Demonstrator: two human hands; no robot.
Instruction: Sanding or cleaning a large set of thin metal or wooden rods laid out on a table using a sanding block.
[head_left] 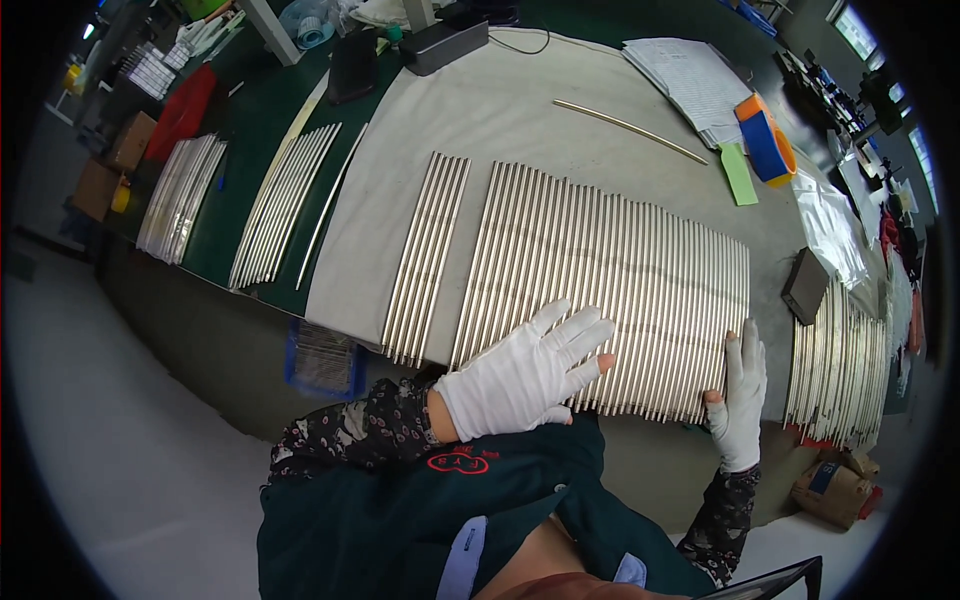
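Metal rods: a wide row (620, 260), packed side by side on the pale cloth (510, 105), near ends toward the person.
Left hand: (525, 375) here it is in its white glove, palm down, fingers stretched out over the near part of the row, thumb apart, gripping nothing.
Right hand: (740, 405) gloved too, open along the row's right edge, fingers pointing away, thumb spread toward the rods, no grip on any.
Just left: a smaller rod group (428, 260), a gap between it and the row.
Off right: a dark block (804, 286) at the far end of a loose rod bundle (836, 370).
Further left: more rods (287, 205) on the green worktop (265, 115).
Far side: one lone rod (630, 131) lying aslant, then a green note (738, 175), an orange-and-blue tape roll (768, 148) and paper sheets (685, 85).
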